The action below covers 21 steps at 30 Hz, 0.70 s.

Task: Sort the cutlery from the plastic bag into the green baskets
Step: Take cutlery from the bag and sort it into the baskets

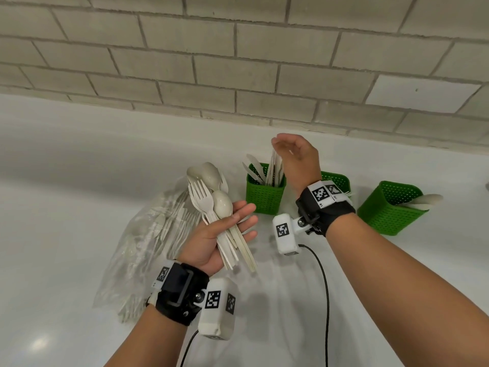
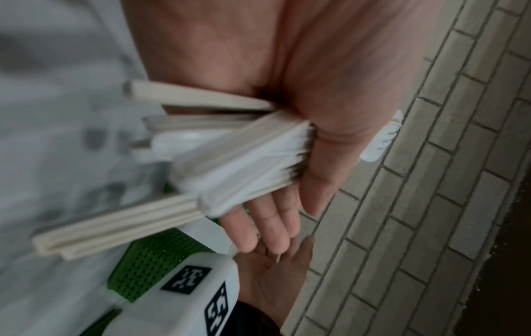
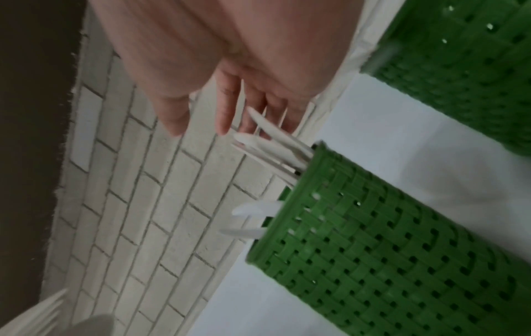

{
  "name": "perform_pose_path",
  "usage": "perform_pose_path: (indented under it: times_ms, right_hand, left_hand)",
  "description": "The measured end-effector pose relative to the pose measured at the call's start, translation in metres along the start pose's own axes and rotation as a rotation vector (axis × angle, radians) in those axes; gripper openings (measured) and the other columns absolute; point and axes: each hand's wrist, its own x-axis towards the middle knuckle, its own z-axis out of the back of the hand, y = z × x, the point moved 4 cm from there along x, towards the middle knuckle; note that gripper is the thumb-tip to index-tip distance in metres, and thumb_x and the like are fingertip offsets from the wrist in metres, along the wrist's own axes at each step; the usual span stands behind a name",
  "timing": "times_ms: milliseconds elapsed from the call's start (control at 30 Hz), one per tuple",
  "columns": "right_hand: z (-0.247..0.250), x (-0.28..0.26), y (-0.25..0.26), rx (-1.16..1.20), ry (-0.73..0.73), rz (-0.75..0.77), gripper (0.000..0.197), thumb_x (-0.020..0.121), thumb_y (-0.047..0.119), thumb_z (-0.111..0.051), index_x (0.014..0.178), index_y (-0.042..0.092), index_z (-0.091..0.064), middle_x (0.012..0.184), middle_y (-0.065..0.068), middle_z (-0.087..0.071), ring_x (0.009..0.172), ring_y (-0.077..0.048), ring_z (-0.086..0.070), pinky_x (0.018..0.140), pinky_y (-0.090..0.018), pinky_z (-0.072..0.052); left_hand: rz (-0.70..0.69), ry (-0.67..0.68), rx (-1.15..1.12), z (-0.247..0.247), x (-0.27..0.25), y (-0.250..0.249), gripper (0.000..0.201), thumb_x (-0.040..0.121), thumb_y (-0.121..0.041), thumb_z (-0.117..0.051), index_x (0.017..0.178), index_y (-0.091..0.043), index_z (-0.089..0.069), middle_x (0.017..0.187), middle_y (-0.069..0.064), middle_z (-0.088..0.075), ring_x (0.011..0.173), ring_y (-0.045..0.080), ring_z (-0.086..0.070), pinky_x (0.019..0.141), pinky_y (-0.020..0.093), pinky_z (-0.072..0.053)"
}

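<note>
Your left hand (image 1: 215,241) sits palm-up over the white worktop (image 1: 66,207), with a mixed bundle of pale forks and spoons (image 1: 215,207) lying across the palm. Your thumb (image 2: 324,177) presses the handles down against the palm while the other fingers (image 2: 267,225) stretch out nearly straight under them. The bundle's heads point away from you, toward the tiled wall (image 1: 238,49).

Your right hand (image 1: 296,152) hovers just above the left green basket (image 1: 264,197), fingers (image 3: 227,106) loose and spread, holding nothing. That basket stands upright and holds knives (image 3: 273,145), blades up.

2 more green baskets stand to the right: the middle basket (image 1: 337,180) is mostly hidden behind your right wrist, and the right basket (image 1: 389,210) tilts, with spoons (image 1: 426,201) poking over its rim.

The clear plastic bag (image 1: 137,247) lies flat on the worktop left of your left hand, with more pale cutlery inside it.
</note>
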Motion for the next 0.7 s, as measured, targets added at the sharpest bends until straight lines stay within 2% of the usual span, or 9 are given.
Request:
perform_pose_path:
  times_ms: [67, 167, 233, 300, 400, 467, 533, 633, 700]
  right_hand:
    - [0.009, -0.009, 0.013, -0.048, -0.067, 0.053, 0.022, 0.090, 0.031, -0.067, 0.108, 0.019, -0.067, 0.115, 0.007, -0.066, 0.113, -0.006, -0.058, 0.100, -0.028, -0.044]
    - [0.019, -0.037, 0.036, -0.128, -0.023, 0.121, 0.010, 0.092, 0.023, -0.064, 0.100, 0.020, -0.068, 0.102, 0.009, -0.068, 0.094, 0.002, -0.060, 0.082, -0.016, -0.045]
    - [0.022, -0.063, 0.047, -0.205, 0.169, 0.146, 0.007, 0.089, 0.018, -0.065, 0.087, 0.023, -0.069, 0.086, 0.009, -0.070, 0.080, -0.002, -0.062, 0.074, -0.016, -0.048]
    - [0.024, -0.090, 0.049, -0.316, 0.412, 0.119, 0.002, 0.085, 0.021, -0.071, 0.083, 0.021, -0.071, 0.078, 0.004, -0.070, 0.074, -0.008, -0.064, 0.071, -0.024, -0.051]
    - [0.023, -0.128, 0.036, -0.606, 0.660, 0.081, 0.023, 0.076, 0.041, -0.079, 0.091, 0.025, -0.071, 0.077, 0.009, -0.065, 0.063, 0.005, -0.056, 0.061, -0.013, -0.041]
    - [0.025, -0.141, 0.026, -0.688, 0.629, 0.108, 0.030, 0.075, 0.046, -0.078, 0.094, 0.024, -0.071, 0.076, 0.010, -0.064, 0.062, 0.006, -0.054, 0.059, -0.012, -0.038]
    - [0.031, -0.148, 0.019, -0.631, 0.553, 0.112, 0.023, 0.079, 0.039, -0.077, 0.089, 0.020, -0.072, 0.074, 0.008, -0.065, 0.060, 0.006, -0.054, 0.057, -0.012, -0.037]
    - [0.045, -0.154, 0.014, -0.538, 0.490, 0.071, 0.013, 0.084, 0.027, -0.074, 0.087, 0.015, -0.071, 0.073, 0.007, -0.065, 0.057, 0.007, -0.053, 0.057, -0.010, -0.037]
    - [0.053, -0.156, 0.013, -0.509, 0.464, 0.055, 0.009, 0.085, 0.024, -0.073, 0.087, 0.015, -0.071, 0.074, 0.006, -0.065, 0.056, 0.006, -0.053, 0.056, -0.010, -0.037]
  left_hand:
    - [0.013, 0.037, -0.002, -0.005, -0.001, 0.000, 0.067, 0.042, -0.015, -0.098, 0.104, -0.006, -0.074, 0.118, 0.015, -0.070, 0.101, 0.026, -0.071, 0.074, 0.037, -0.059]
    - [0.024, 0.083, 0.006, -0.012, -0.004, 0.000, 0.066, 0.052, -0.012, -0.094, 0.112, -0.003, -0.069, 0.122, 0.018, -0.066, 0.105, 0.029, -0.069, 0.078, 0.038, -0.059]
    - [0.025, 0.100, 0.032, -0.017, -0.006, 0.001, 0.052, 0.068, -0.005, -0.083, 0.117, -0.003, -0.066, 0.125, 0.018, -0.066, 0.109, 0.029, -0.067, 0.080, 0.038, -0.058]
    - [0.017, 0.111, 0.035, -0.021, -0.005, 0.003, 0.045, 0.079, -0.002, -0.067, 0.124, -0.006, -0.059, 0.126, 0.014, -0.066, 0.114, 0.029, -0.065, 0.085, 0.040, -0.058]
    - [-0.002, 0.162, 0.001, -0.030, -0.004, 0.009, 0.058, 0.074, -0.006, -0.079, 0.127, -0.005, -0.056, 0.134, 0.016, -0.060, 0.123, 0.030, -0.058, 0.094, 0.044, -0.053]
    - [0.013, 0.159, 0.050, -0.035, -0.003, 0.016, 0.049, 0.080, -0.004, -0.068, 0.127, -0.004, -0.055, 0.136, 0.016, -0.058, 0.126, 0.027, -0.056, 0.097, 0.042, -0.052]
    - [0.030, 0.177, 0.080, -0.038, -0.003, 0.024, 0.043, 0.083, -0.003, -0.060, 0.126, -0.004, -0.056, 0.136, 0.017, -0.058, 0.125, 0.026, -0.057, 0.096, 0.038, -0.053]
    - [0.060, 0.259, 0.067, -0.044, -0.004, 0.035, 0.049, 0.075, -0.010, -0.080, 0.121, -0.004, -0.064, 0.136, 0.017, -0.057, 0.122, 0.028, -0.059, 0.090, 0.039, -0.054]
    - [0.080, 0.267, 0.093, -0.047, -0.004, 0.041, 0.048, 0.072, -0.016, -0.083, 0.117, -0.008, -0.069, 0.134, 0.015, -0.060, 0.119, 0.028, -0.061, 0.087, 0.042, -0.055]
